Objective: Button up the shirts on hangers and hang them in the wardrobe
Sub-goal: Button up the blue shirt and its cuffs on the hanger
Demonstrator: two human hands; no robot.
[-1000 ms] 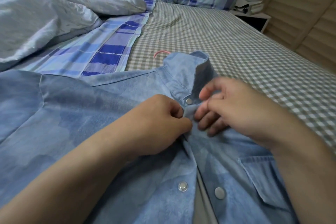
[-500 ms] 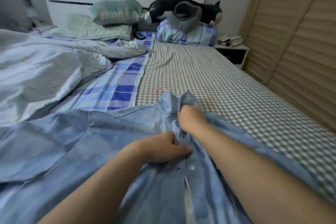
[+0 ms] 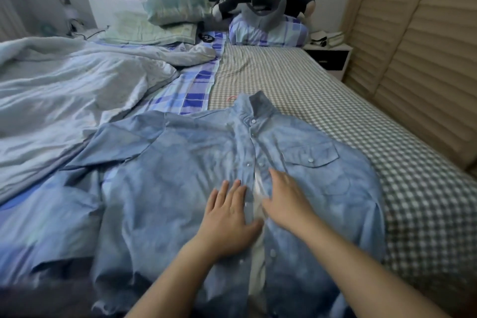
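Observation:
A light blue denim shirt (image 3: pixel 180 175) lies front up on the bed, collar away from me. Its top two snaps near the collar look closed, and below them the front gapes, showing white underneath. A pink hanger hook (image 3: pixel 231 97) pokes out beyond the collar. My left hand (image 3: pixel 227 212) rests flat, fingers straight, on the left front panel beside the gap. My right hand (image 3: pixel 286 196) lies flat with straight fingers on the right panel, just across the gap. Neither hand holds anything.
The bed has a grey checked sheet (image 3: pixel 322 100) on the right and a rumpled pale duvet (image 3: pixel 64 90) on the left. Pillows and a dark plush toy (image 3: pixel 268 0) sit at the headboard. A nightstand (image 3: pixel 327 57) and slatted doors (image 3: pixel 426 59) stand on the right.
Both hands let go of the shirt near the collar, moved down toward me and flattened on the front panels. The view pulled back, and the second snap now looks closed.

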